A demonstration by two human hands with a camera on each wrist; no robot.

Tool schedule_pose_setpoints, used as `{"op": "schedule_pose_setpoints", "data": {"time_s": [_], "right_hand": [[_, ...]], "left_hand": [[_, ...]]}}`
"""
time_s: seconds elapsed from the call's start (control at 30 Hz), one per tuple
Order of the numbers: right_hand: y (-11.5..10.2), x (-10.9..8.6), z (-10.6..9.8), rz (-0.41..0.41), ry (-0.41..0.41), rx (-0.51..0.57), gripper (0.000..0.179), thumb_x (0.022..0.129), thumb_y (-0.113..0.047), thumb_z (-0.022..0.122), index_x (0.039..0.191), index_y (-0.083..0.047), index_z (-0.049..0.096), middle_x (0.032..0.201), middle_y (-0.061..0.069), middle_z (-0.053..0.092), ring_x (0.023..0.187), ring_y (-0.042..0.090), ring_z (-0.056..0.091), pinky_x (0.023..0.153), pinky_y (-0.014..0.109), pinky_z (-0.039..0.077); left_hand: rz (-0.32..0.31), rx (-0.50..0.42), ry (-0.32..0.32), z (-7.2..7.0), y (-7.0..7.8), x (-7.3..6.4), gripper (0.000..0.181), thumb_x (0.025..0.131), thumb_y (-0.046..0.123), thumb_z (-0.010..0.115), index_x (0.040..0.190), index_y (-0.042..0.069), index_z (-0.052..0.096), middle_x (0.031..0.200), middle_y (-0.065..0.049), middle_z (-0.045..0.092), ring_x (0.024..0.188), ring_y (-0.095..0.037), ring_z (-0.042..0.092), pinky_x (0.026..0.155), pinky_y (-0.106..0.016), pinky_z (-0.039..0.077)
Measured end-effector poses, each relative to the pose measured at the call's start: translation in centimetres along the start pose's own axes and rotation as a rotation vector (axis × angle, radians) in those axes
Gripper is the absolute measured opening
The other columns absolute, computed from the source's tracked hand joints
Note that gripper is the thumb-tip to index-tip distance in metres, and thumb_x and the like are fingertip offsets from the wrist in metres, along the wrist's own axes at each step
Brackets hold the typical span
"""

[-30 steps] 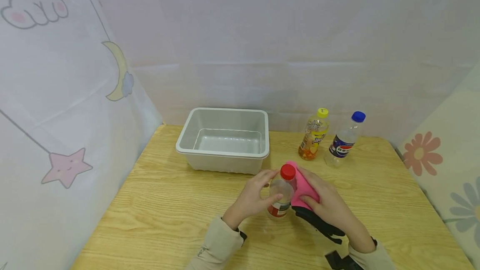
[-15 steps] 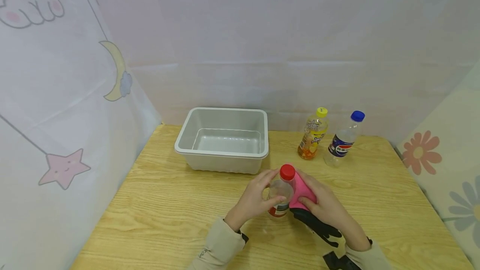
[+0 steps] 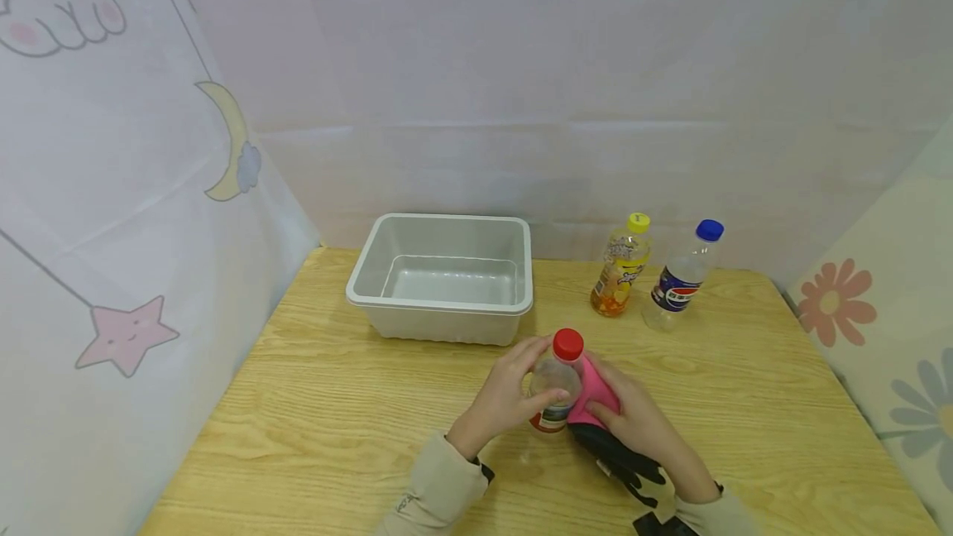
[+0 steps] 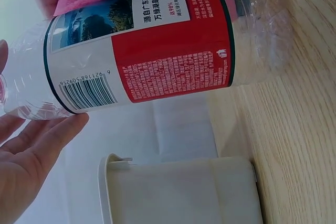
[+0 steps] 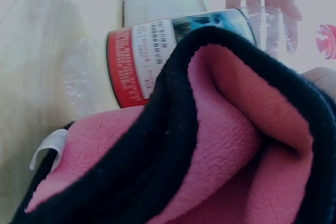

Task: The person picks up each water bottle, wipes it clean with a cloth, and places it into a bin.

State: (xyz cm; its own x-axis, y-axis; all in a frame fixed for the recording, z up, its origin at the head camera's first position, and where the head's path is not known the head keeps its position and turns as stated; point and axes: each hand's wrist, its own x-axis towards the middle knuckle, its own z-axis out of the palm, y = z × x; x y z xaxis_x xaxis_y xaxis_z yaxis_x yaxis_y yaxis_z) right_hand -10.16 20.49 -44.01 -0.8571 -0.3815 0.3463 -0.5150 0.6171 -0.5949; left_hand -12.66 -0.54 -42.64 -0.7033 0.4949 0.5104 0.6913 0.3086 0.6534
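Observation:
A clear plastic bottle (image 3: 554, 385) with a red cap stands on the table, its red and white label facing the left wrist view. My left hand (image 3: 500, 397) grips the bottle's upper part from the left, fingers and thumb around it. On the other side my right hand (image 3: 642, 413) holds a pink fleecy cloth (image 3: 594, 394) with black edging against the bottle. Folds of the cloth (image 5: 226, 114) fill much of the right wrist view and cover part of the bottle label (image 5: 152, 45). The fingertips behind the cloth are hidden.
Behind the left hand sits a light grey plastic tub (image 3: 439, 319). Toward the back right stand a yellow-capped bottle (image 3: 621, 271) with orange colouring and a blue-capped bottle (image 3: 676, 288). A pale fabric backdrop (image 3: 476, 89) hangs along the table's (image 3: 335, 437) back edge.
My right hand and the cloth have shifted left and slightly toward me along the bottle's side. The bottle has moved slightly left, with my left hand staying on it.

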Motion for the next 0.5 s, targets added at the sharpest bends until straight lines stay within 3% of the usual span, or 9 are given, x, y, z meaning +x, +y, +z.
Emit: {"op": "schedule_pose_setpoints", "data": {"time_s": [0.27, 0.5], "right_hand": [[0.6, -0.3, 1.1, 0.033, -0.020, 0.010, 0.062, 0.071, 0.008, 0.070, 0.127, 0.010, 0.044, 0.119, 0.025, 0.054, 0.100, 0.034, 0.056, 0.078, 0.046, 0.050], [1.0, -0.5, 1.6, 0.052, -0.030, 0.012, 0.063, 0.071, 0.007, 0.072, 0.128, 0.009, 0.045, 0.119, 0.024, 0.054, 0.103, 0.035, 0.055, 0.079, 0.048, 0.049]], "left_hand": [[-0.052, -0.001, 0.025, 0.1, -0.2, -0.4, 0.064, 0.076, 0.022, 0.075, 0.131, 0.005, 0.047, 0.118, -0.010, 0.044, 0.102, -0.023, 0.052, 0.082, -0.024, 0.049], [-0.102, -0.095, 0.005, 0.0, -0.2, -0.3, 0.065, 0.078, 0.020, 0.073, 0.131, 0.003, 0.041, 0.117, -0.013, 0.046, 0.109, -0.022, 0.049, 0.087, -0.026, 0.047]]}}
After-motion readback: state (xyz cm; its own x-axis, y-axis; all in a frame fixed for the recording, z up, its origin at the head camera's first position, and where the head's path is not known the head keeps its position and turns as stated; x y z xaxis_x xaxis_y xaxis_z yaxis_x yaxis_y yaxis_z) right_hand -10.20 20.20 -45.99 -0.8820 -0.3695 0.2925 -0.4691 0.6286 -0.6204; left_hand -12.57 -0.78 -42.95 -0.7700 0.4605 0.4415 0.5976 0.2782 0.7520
